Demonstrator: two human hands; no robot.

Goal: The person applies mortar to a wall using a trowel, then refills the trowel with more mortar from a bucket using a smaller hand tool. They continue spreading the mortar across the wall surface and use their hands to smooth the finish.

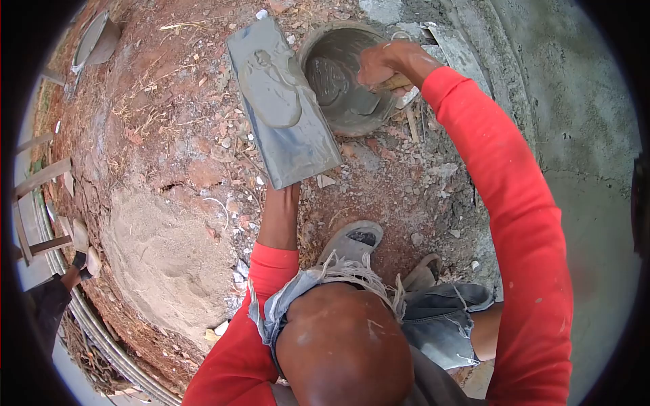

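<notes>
While the right hand's point(379, 62) fingers grip a wooden-handled trowel point(398, 82) in the round grey pan point(347, 116), spillage looms.
Left hand's point(284, 191) fingers unseen under the flat grey metal board point(305, 139); tilting would shed its mortar point(271, 88).

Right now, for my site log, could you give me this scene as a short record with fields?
Setting: reddish ground strewn with rubble, beside a grey cement surface.
Left hand: under a flat metal board, holding it up; a smear of wet mortar on top.
Right hand: gripping a wooden-handled trowel, its blade down in a round pan of grey mortar.
Nearby: sand heap; another person's hand at the left edge.
</notes>
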